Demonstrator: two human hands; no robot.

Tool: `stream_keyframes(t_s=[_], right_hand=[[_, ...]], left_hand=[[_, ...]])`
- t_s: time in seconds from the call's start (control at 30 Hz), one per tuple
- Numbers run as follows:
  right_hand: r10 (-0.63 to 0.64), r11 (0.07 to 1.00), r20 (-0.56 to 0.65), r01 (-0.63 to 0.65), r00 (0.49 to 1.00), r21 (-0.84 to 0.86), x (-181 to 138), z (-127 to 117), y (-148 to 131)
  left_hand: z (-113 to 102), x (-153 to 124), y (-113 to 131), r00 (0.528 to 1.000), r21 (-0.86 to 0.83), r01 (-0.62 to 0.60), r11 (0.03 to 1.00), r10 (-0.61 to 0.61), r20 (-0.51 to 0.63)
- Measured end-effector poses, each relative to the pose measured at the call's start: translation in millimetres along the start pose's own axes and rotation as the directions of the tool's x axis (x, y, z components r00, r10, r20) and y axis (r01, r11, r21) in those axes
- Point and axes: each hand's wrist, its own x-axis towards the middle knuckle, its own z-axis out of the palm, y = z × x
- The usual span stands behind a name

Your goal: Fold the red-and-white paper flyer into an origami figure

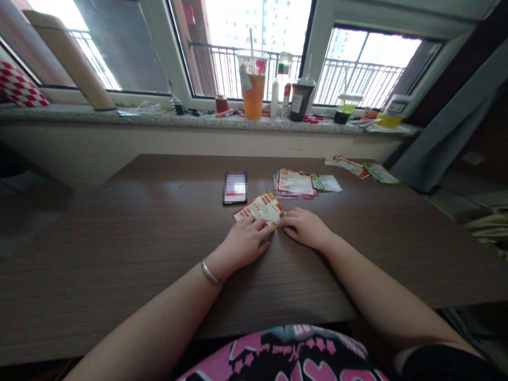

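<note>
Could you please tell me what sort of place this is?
Probably a room in a home or small office: a brown table faces windows, a grey curtain hangs beside them, and an orange drink stands on the sill.

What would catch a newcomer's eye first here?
Probably the orange drink, tall on the windowsill against the bright window. Then the left hand, resting on a printed card on the table, and the right hand at its edge. A card stack lies beyond the right hand.

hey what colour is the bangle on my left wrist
Silver; the bangle shows in the head view.
</note>
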Motion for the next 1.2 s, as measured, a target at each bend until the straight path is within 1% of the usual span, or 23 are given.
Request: stream_keyframes(t_s=[0.03, 0.13, 0.27, 0.43, 0.63, 0.8, 1.2], right_hand=[[-0.005, 1.000, 0.004, 0.005, 1.000, -0.009, 2, 2, -2], [0.042, 0.998, 0.000, -0.042, 0.999, -0.045, 6, 7, -7], [0.093, 0.992, 0.001, -0.092, 0.996, -0.081, 8, 8, -10], [0.126, 0.987, 0.018, -0.124, 0.992, -0.101, 6, 4, -12], [0.154, 0.981, 0.032, -0.148, 0.988, -0.127, 7, 2, -16], [0.176, 0.975, 0.046, -0.168, 0.983, -0.146, 9, 2, -19], [0.174, 0.972, 0.030, -0.167, 0.984, -0.166, 8, 2, -19]], left_hand=[[1, 1, 1, 1.000, 0.002, 0.005, 1.000, -0.005, -0.004], [6, 4, 4, 0.999, 0.014, 0.041, 0.999, -0.041, -0.009], [9, 9, 9, 0.996, 0.044, 0.088, 0.995, -0.087, -0.007], [5, 12, 10, 0.998, 0.054, 0.060, 0.997, -0.060, 0.004], [-5, 8, 7, 0.999, 0.078, 0.039, 0.996, -0.042, 0.034], [-8, 6, 3, 0.998, 0.071, 0.039, 0.997, -0.042, 0.049], [-14, 3, 3, 0.998, 0.087, 0.063, 0.994, -0.064, 0.001]])
